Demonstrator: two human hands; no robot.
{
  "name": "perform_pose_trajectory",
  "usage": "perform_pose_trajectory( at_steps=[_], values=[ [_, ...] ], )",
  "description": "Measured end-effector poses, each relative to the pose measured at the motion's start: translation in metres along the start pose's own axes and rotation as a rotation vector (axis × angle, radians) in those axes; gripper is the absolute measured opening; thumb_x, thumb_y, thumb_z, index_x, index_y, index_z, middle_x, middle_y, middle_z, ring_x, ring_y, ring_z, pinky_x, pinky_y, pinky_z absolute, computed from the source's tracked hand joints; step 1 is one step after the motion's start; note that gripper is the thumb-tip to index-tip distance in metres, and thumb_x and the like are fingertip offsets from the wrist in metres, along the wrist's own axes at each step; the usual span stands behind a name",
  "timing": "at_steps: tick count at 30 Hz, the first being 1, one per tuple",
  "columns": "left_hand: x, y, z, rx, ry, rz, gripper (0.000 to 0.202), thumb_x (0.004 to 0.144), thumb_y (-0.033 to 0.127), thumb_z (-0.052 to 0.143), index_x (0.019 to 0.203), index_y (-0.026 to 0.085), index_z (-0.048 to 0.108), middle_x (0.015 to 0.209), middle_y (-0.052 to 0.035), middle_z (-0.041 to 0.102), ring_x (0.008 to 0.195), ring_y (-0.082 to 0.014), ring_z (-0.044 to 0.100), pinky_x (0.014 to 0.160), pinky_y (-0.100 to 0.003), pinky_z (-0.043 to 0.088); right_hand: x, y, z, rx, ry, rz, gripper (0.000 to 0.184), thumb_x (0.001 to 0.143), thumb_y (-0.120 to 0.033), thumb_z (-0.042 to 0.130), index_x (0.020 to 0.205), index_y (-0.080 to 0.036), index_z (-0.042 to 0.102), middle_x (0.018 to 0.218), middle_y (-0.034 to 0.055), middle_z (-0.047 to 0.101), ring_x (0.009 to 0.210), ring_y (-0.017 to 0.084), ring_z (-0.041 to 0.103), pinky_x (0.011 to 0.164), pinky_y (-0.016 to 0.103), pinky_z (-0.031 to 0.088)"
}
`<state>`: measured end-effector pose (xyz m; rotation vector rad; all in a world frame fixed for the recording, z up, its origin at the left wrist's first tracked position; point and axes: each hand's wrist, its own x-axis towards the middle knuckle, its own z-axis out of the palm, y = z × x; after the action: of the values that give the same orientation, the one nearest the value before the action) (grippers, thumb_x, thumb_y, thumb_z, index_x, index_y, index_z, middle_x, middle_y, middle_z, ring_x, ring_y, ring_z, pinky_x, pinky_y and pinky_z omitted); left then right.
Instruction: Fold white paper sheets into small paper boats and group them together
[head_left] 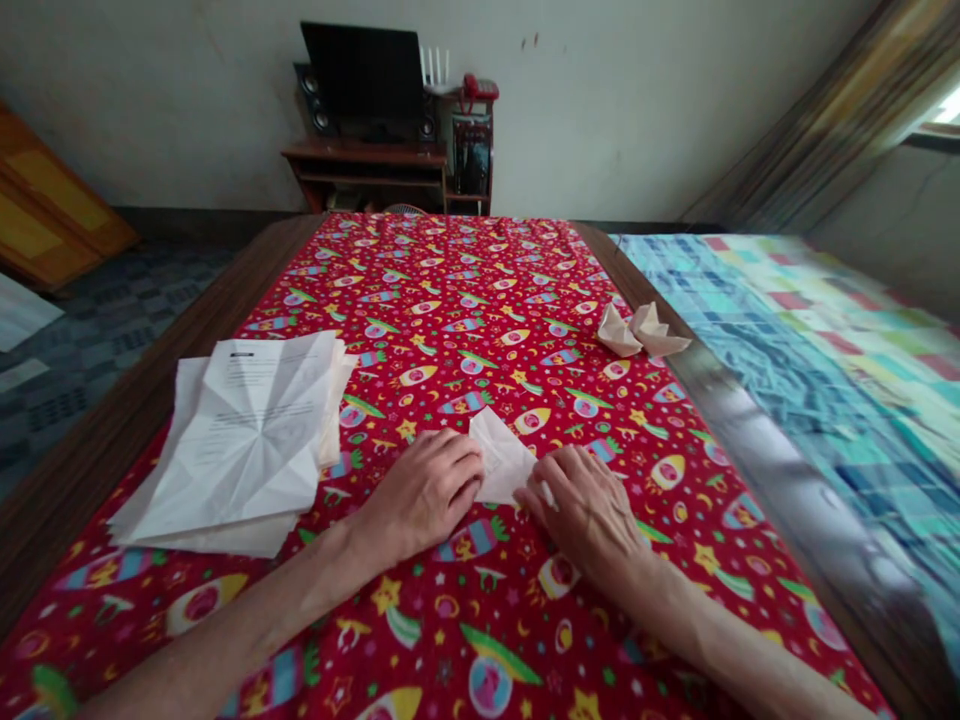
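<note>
Both left hand point(436, 482) and right hand point(583, 505), curled, touch folded paper point(501, 458), pinching unclear.

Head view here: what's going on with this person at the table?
The person's left hand and right hand are at either side of a small folded white paper on a red patterned cloth. To the left lies a paper stack, its top sheet creased. Two folded paper shapes sit toward the right edge.
</note>
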<state>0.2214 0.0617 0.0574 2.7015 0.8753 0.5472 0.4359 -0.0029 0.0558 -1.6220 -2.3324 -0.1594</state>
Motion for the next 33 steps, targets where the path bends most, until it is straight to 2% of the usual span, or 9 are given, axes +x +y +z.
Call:
perform_pose_trajectory(
  at_steps=[2, 4, 6, 10, 17, 22, 25, 29, 33],
  values=[
    [0.009, -0.009, -0.001, -0.006, -0.042, 0.022, 0.008, 0.087, 0.020, 0.056, 0.093, 0.018, 0.059, 0.099, -0.0047, 0.061, 0.097, -0.0202, 0.055, 0.089, -0.038, 0.047, -0.001, 0.000, 0.002, -0.027, -0.002, 0.055, 0.022, 0.091, -0.040, 0.049, 0.088, -0.019, 0.055, 0.082, 0.0071, 0.056, 0.075, 0.021, 0.053, 0.064, 0.033, 0.043],
    [0.016, -0.022, -0.001, -0.035, -0.047, 0.048, 0.035, 0.082, 0.023, 0.064, 0.115, 0.019, 0.053, 0.119, -0.0077, 0.056, 0.114, -0.0232, 0.049, 0.098, -0.042, 0.043, -0.005, 0.000, 0.004, -0.052, 0.004, 0.078, 0.028, 0.091, -0.045, 0.048, 0.096, -0.018, 0.054, 0.085, 0.0085, 0.056, 0.076, 0.023, 0.054, 0.064, 0.034, 0.044],
    [0.023, -0.035, 0.001, -0.052, -0.073, 0.053, 0.066, 0.078, 0.026, 0.070, 0.135, 0.021, 0.038, 0.140, -0.0114, 0.040, 0.131, -0.0261, 0.034, 0.107, -0.046, 0.036, -0.009, 0.000, 0.006, -0.081, 0.031, 0.080, 0.033, 0.091, -0.047, 0.047, 0.102, -0.017, 0.053, 0.087, 0.0103, 0.057, 0.078, 0.024, 0.056, 0.066, 0.036, 0.046],
    [0.036, -0.052, 0.002, -0.108, -0.191, 0.119, 0.086, 0.071, 0.031, 0.076, 0.143, 0.023, 0.028, 0.142, -0.0111, 0.039, 0.133, -0.0261, 0.031, 0.109, -0.046, 0.032, -0.016, 0.003, 0.011, -0.063, 0.068, 0.034, 0.035, 0.091, -0.046, 0.048, 0.108, -0.015, 0.051, 0.093, 0.0134, 0.060, 0.085, 0.026, 0.059, 0.073, 0.039, 0.048],
    [0.051, -0.051, -0.006, -0.087, -0.234, 0.170, 0.085, 0.065, 0.033, 0.080, 0.138, 0.025, 0.039, 0.123, -0.0065, 0.049, 0.117, -0.0231, 0.045, 0.102, -0.040, 0.039, -0.018, 0.015, 0.016, 0.145, 0.089, 0.027, 0.031, 0.090, -0.042, 0.051, 0.111, -0.019, 0.049, 0.094, 0.0102, 0.062, 0.082, 0.022, 0.060, 0.070, 0.034, 0.048],
    [0.047, -0.045, -0.006, -0.078, -0.223, 0.122, 0.077, 0.065, 0.030, 0.080, 0.133, 0.024, 0.044, 0.113, -0.0050, 0.052, 0.108, -0.0219, 0.050, 0.097, -0.038, 0.043, -0.012, 0.007, 0.008, 0.289, 0.031, 0.086, 0.009, 0.091, -0.029, 0.052, 0.086, -0.021, 0.052, 0.082, 0.0042, 0.057, 0.073, 0.016, 0.056, 0.063, 0.028, 0.045],
    [0.039, -0.041, -0.005, -0.092, -0.175, 0.056, 0.073, 0.068, 0.028, 0.077, 0.133, 0.023, 0.044, 0.117, -0.0063, 0.053, 0.112, -0.0225, 0.049, 0.098, -0.038, 0.043, -0.002, 0.009, 0.004, 0.408, -0.010, 0.089, 0.011, 0.091, -0.022, 0.051, 0.079, -0.020, 0.049, 0.081, 0.0032, 0.055, 0.070, 0.014, 0.053, 0.062, 0.026, 0.043],
    [0.028, -0.034, -0.007, -0.078, -0.093, -0.151, 0.071, 0.072, 0.023, 0.074, 0.135, 0.020, 0.041, 0.122, -0.0078, 0.057, 0.116, -0.0234, 0.051, 0.100, -0.038, 0.042, 0.027, 0.032, 0.002, 0.515, -0.030, -0.099, 0.008, 0.092, -0.024, 0.049, 0.086, -0.019, 0.052, 0.088, 0.0068, 0.058, 0.075, 0.015, 0.054, 0.064, 0.026, 0.044],
    [0.020, -0.026, -0.008, -0.017, -0.060, -0.332, 0.051, 0.077, 0.027, 0.070, 0.124, 0.021, 0.052, 0.107, -0.0050, 0.065, 0.098, -0.0228, 0.061, 0.088, -0.036, 0.048, 0.068, 0.061, 0.008, 0.509, -0.038, -0.304, 0.011, 0.092, -0.026, 0.050, 0.088, -0.017, 0.054, 0.093, 0.0092, 0.060, 0.079, 0.016, 0.057, 0.066, 0.027, 0.045]
  ],
)
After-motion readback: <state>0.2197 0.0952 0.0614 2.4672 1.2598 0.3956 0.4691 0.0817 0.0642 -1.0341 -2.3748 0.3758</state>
